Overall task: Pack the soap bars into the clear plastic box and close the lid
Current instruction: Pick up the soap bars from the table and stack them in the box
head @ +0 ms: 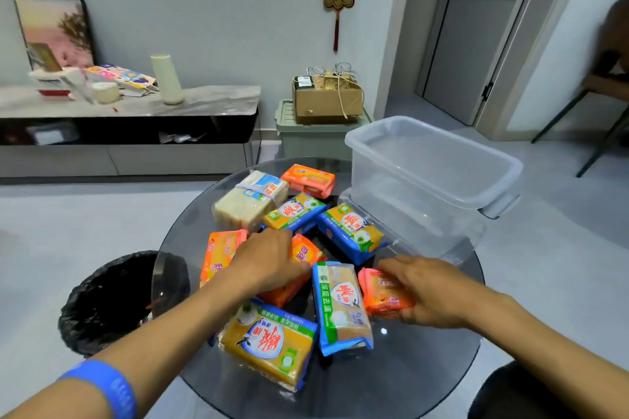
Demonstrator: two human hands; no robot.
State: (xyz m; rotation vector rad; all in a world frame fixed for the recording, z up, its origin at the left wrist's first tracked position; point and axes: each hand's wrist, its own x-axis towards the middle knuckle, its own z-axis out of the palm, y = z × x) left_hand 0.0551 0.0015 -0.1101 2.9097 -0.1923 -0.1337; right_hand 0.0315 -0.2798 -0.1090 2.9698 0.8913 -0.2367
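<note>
right now i see both of my hands down among the wrapped soap bars on the round glass desk (425, 367). my left hand (269, 260) lies palm down over an orange-wrapped soap bar (301, 257); its fingertips are hidden behind the hand itself, so i cannot tell whether it is clenched on the bar or just resting there. my right hand (432, 292) is grasping another orange-wrapped bar (383, 292) from its right side, with the fingers lying across its top and the thumb out of sight underneath.

around them lie several blue-and-yellow wrapped bars (340, 306), one more orange bar (221, 253) at the left partly covered by my left wrist, a further orange one (308, 179) at the far side, and a pale bundle of bars (250, 201) tied with a band.

the clear plastic box (432, 163) stands open and empty at the far right of the desk, its base overhanging the edge. its lid (425, 235) seems to lie under or against it, though the clear plastic makes the outline hard to read. a black-lined bin (112, 299) sits on the floor to the left, partly seen through the glass.
</note>
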